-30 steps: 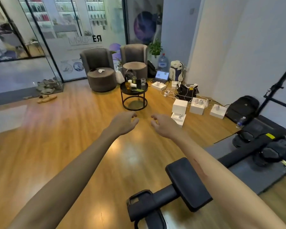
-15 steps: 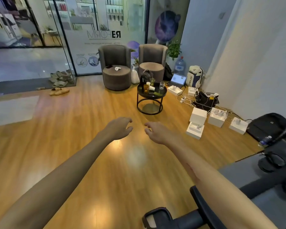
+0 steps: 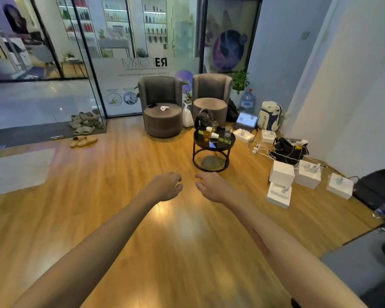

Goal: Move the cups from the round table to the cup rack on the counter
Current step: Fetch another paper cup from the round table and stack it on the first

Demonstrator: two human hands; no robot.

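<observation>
A wide wooden floor [image 3: 98,218] is seen across the room; a glass wall [image 3: 76,63] is set at the far side, with shelves of bottles behind it. Two grey armchairs [image 3: 161,107] are placed side by side in front of the glass; a small white thing is left on the seat of the left one. A white backpack [image 3: 270,115] is leaned near the right wall, beside a big water bottle [image 3: 247,101]; an open laptop [image 3: 246,120] is set on the floor between them. White boxes [image 3: 281,174] are laid along the right side, with wires running among them; tan sandals [image 3: 83,141] are left by the glass door.

The round table [image 3: 213,146] is found just in front of the right armchair; it is black, with a ring for its base. The cups are gathered on its top: an orange cup [image 3: 206,136], a white cup [image 3: 214,136] tipped on its side, a clear glass [image 3: 228,131] at the right, and a greenish glass [image 3: 214,126] at the back.

Both arms are held out over the floor; the left hand [image 3: 163,185] and the right hand [image 3: 210,185] are kept near each other, palms down. The fingers of both hands are loosely bent and nothing is held in them. The cups are well apart from the fingers, farther off and a little to the right; none is touched.
</observation>
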